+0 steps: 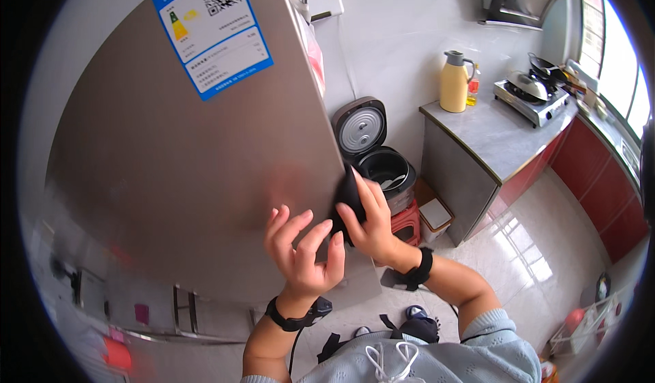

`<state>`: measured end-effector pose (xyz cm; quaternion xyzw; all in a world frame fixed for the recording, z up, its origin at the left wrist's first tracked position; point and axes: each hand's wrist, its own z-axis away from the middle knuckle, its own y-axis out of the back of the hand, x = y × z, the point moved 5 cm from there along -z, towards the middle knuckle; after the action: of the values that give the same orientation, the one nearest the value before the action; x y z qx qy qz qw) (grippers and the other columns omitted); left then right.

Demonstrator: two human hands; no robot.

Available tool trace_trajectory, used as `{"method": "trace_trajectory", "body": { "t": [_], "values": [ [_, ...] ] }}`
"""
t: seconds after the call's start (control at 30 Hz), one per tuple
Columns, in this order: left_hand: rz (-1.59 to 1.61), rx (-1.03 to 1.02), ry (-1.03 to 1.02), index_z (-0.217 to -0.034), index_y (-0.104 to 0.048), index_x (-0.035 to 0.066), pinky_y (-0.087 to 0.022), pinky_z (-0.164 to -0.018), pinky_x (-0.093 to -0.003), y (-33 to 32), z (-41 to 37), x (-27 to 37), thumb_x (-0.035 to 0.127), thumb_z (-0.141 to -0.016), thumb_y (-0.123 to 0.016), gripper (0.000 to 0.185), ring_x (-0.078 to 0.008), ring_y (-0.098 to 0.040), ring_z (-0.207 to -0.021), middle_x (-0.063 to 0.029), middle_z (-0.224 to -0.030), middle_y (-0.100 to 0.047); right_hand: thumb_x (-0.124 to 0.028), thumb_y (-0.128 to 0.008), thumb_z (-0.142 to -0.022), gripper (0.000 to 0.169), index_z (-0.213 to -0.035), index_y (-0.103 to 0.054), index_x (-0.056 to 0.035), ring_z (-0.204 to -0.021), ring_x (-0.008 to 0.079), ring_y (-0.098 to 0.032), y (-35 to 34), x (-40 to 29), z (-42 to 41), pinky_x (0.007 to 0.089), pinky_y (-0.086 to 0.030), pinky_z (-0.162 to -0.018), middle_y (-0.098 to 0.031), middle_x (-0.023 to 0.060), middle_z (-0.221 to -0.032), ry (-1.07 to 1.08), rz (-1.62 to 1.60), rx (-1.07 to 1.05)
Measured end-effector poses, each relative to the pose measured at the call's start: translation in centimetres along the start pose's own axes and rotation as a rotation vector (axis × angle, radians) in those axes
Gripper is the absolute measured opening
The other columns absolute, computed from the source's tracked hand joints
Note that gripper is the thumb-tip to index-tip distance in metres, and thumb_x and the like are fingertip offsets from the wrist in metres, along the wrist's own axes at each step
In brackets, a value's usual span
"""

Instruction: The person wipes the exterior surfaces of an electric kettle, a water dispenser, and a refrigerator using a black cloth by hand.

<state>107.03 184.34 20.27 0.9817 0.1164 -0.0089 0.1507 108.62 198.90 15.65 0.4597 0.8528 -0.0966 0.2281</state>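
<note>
A tall brownish-grey refrigerator door fills the left and middle, with a blue-and-white energy label near its top. My right hand grips a black cloth-like item at the door's right edge; what it is exactly, I cannot tell. Close by on the left, my left hand is raised in front of the door, its fingers apart and curled, holding nothing. Both wrists wear black straps with small devices. Just beyond my right hand stands an open rice cooker with a white utensil inside.
The rice cooker rests on a red plastic stool, beside a lidded bin. A grey counter holds a yellow thermos jug, an oil bottle and a gas stove. A white rack stands lower right.
</note>
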Motion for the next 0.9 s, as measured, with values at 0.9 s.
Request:
{"method": "trace_trajectory", "body": {
  "t": [0.9],
  "values": [
    [0.252, -0.296, 0.948, -0.125, -0.044, -0.001, -0.039, -0.096, -0.0388, -5.5, 15.6, 8.4, 0.011, -0.085, -0.062, 0.046, -0.03, -0.05, -0.111, -0.0182, -0.119, -0.051, -0.041, -0.04, -0.096, 0.052, -0.137, -0.038, -0.0076, -0.12, 0.0203, -0.047, 11.6, 10.1, 13.9, 0.0362, -0.033, -0.103, -0.052, 0.0072, -0.128, -1.489, -1.44, -0.629]
  ]
}}
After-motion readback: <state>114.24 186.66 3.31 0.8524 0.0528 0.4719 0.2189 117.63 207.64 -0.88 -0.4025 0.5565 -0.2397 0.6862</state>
